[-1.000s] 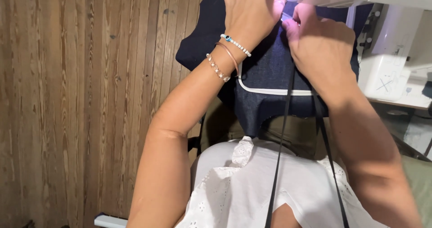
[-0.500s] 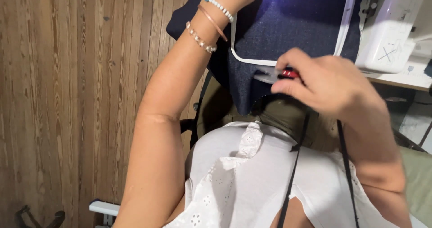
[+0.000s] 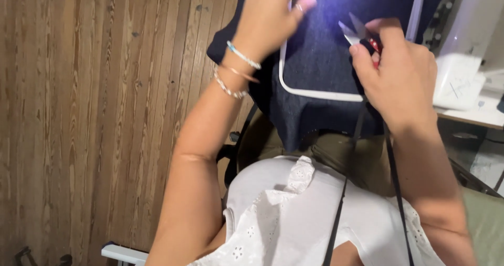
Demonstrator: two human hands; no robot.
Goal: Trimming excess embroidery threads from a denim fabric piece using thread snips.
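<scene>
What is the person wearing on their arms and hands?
Both arms are bare, with no sleeves reaching them. The left wrist carries three thin bracelets: one of pale and turquoise beads, a slim plain band, and one of small pearly beads. A ring sits on a finger of the left hand. The right hand and wrist show no jewellery.

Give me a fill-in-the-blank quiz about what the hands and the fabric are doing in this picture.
1. The right hand holds small snips with a ____ handle.
2. The left hand rests on dark ____ fabric.
3. The bracelets sit on the ____ wrist.
4. The hoop framing the fabric is ____ in colour.

Missing words: red; blue; left; white
</scene>
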